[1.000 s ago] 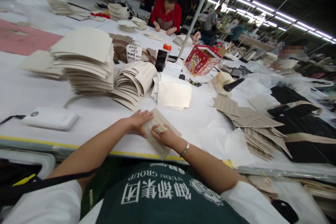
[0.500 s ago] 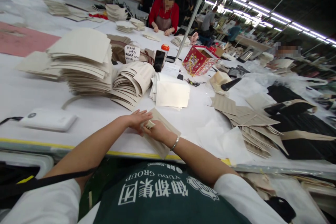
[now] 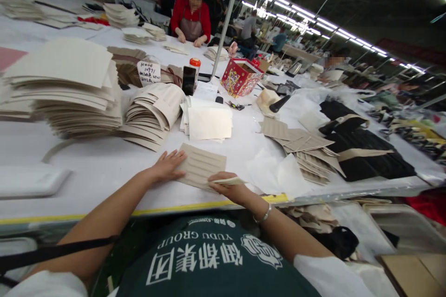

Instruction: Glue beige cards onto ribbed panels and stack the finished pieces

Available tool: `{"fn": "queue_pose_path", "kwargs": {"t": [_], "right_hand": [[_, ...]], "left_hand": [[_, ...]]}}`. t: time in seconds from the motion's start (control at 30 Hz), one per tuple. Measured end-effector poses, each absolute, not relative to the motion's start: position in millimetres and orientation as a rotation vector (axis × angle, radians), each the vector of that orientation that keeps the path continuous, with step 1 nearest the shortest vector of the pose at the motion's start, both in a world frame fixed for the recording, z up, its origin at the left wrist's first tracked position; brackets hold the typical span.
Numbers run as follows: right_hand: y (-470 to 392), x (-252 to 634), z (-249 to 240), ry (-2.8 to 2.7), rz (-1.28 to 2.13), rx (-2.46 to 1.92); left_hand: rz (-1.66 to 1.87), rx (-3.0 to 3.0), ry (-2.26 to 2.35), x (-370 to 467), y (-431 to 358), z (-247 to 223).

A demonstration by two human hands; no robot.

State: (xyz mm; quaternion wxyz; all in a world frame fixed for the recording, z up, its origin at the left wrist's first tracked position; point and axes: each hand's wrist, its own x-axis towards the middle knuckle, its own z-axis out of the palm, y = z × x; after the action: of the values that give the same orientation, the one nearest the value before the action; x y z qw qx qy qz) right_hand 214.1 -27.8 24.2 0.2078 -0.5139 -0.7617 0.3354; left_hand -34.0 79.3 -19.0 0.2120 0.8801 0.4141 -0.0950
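A beige panel (image 3: pixel 202 164) with several raised parallel ridges lies flat on the white table in front of me. My left hand (image 3: pixel 168 166) rests palm down at its left edge, fingers stretched out and apart. At the panel's lower right corner, my right hand (image 3: pixel 232 190) is closed around a thin, flat, cream-coloured tool (image 3: pixel 228 181) with a pointed end; its exact kind is unclear. Behind the panel sits a stack of white sheets (image 3: pixel 211 123). Curved beige pieces (image 3: pixel 155 111) are piled beside those sheets.
A tall stack of beige panels (image 3: pixel 69 65) stands on the left, near a white device (image 3: pixel 31 181). Ridged panels (image 3: pixel 303 148) lie fanned out on the right beside black pieces (image 3: pixel 376 158). Further back are a red box (image 3: pixel 240 76), a metal pole (image 3: pixel 226 18) and a co-worker in red (image 3: pixel 191 16).
My hands, close together before, have moved apart, the right one coming rightward and nearer with the cream tool. The panel has turned and its ridges now show. The view has swung right.
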Motion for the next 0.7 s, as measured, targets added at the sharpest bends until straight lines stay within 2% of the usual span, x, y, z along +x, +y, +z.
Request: {"fn": "queue_pose_path", "kwargs": {"t": [0.1, 0.2, 0.37, 0.53, 0.7], "right_hand": [[1.7, 170.0, 19.9, -2.482, 0.732, -1.198], [17.9, 138.7, 15.2, -2.681, 0.550, -1.209], [1.7, 167.5, 18.5, -2.835, 0.444, -1.337], [-21.5, 250.7, 28.8, -2.369, 0.610, -1.759], [28.7, 272.6, 26.2, -1.610, 0.693, -2.006]], "left_hand": [[-0.274, 2.454, 1.164, -35.2, 78.2, -15.2], [-0.268, 2.472, 1.150, -36.8, 79.1, -15.6], [-0.265, 2.521, 1.182, -38.4, 83.9, -20.1], [-0.263, 2.566, 1.241, -33.1, 81.3, -20.1], [-0.234, 2.565, 1.390, -20.1, 61.6, -21.4]]}}
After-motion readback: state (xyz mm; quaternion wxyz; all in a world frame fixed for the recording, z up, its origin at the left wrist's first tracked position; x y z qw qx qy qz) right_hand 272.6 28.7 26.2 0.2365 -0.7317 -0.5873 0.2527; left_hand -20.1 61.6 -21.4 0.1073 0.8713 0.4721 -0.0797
